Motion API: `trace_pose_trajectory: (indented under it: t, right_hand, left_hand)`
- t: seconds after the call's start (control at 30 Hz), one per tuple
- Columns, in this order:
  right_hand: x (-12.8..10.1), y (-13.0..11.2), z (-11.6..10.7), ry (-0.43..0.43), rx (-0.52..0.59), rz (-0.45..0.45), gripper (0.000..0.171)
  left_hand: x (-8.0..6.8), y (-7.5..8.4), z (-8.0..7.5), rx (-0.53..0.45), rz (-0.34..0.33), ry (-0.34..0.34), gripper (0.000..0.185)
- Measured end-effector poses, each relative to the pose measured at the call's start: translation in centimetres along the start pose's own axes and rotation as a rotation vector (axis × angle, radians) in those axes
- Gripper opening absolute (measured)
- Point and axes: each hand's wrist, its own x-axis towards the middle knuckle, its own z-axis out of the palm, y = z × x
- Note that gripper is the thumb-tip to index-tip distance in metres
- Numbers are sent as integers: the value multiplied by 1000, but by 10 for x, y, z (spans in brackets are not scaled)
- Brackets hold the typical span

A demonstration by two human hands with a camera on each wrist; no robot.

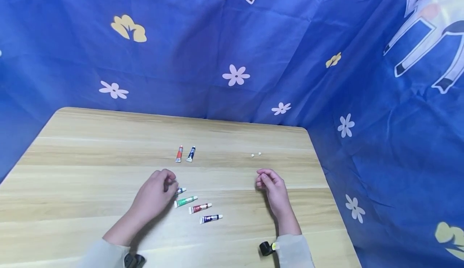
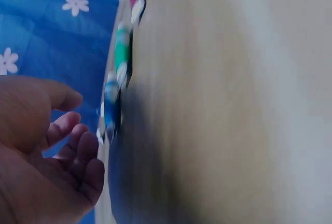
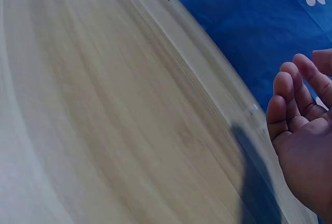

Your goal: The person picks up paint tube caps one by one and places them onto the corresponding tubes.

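Four small paint tubes lie in a slanted row on the tabletop (image 1: 90, 147): the blue tube (image 1: 181, 190) just beside the left hand (image 1: 154, 195), then the green tube (image 1: 185, 201), the red tube (image 1: 199, 208) and the dark tube (image 1: 210, 219). Two more tubes (image 1: 185, 154) lie apart farther back, seemingly already dealt with, with two white caps (image 1: 256, 154) off to the right. The row looks untouched. The left hand's fingers (image 2: 78, 146) curl loosely beside the blue tube, holding nothing; the right hand (image 1: 273, 189) rests loosely curled and empty.

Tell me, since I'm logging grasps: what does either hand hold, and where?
Nothing: left hand beside the blue tube and right hand are both empty.
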Motion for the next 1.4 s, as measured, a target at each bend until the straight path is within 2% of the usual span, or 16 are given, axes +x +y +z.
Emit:
trace_pose_trajectory:
  t: [0.2, 0.4, 0.63, 0.8, 1.0, 1.2, 1.4]
  right_hand:
    - [6, -4, -14, 75, 38, -21, 22]
    - [18, -9, -28, 129, 23, -30, 25]
    - [41, -11, -41, 211, -99, -53, 23]
    - [60, -11, -45, 216, -152, -45, 26]
    - [80, -3, -47, 212, -206, 7, 26]
    - [95, 4, -46, 157, -378, 24, 26]
    - [105, 9, -45, 88, -630, -38, 26]
  left_hand:
    - [34, -13, -7, 35, 32, -30, 30]
    - [59, -19, -8, 51, 50, -28, 31]
    - [75, -20, -9, 34, 22, -59, 33]
    - [84, -16, -10, 69, 10, -97, 37]
    - [93, -10, -10, 147, 39, -164, 45]
    - [97, -7, -11, 198, 15, -180, 42]
    - [97, -8, -10, 198, -24, -183, 39]
